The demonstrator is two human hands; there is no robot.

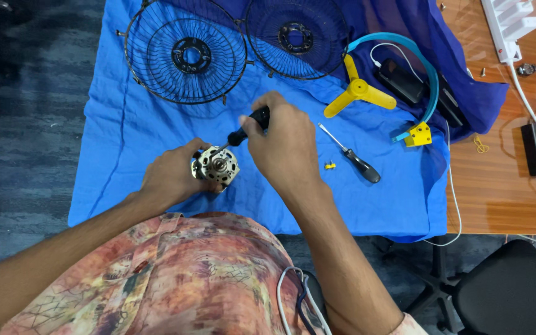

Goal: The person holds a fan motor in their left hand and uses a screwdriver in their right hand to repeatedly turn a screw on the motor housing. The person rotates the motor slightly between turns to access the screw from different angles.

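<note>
We steady the round silver metal fan motor [216, 166] in our left hand [172, 177]; our right hand [280, 146], grip clenched on the black-handled screwdriver [243, 131], works a screw, needing firm, straight turning next.

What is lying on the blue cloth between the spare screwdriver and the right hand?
In the head view, a small yellow part lies on the blue cloth between the spare screwdriver and the right hand.

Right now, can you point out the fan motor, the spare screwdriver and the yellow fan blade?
fan motor [216, 165], head view, on its metal face near the shaft.
spare screwdriver [363, 169], head view, on its black handle.
yellow fan blade [359, 90], head view, on its central hub.
</note>
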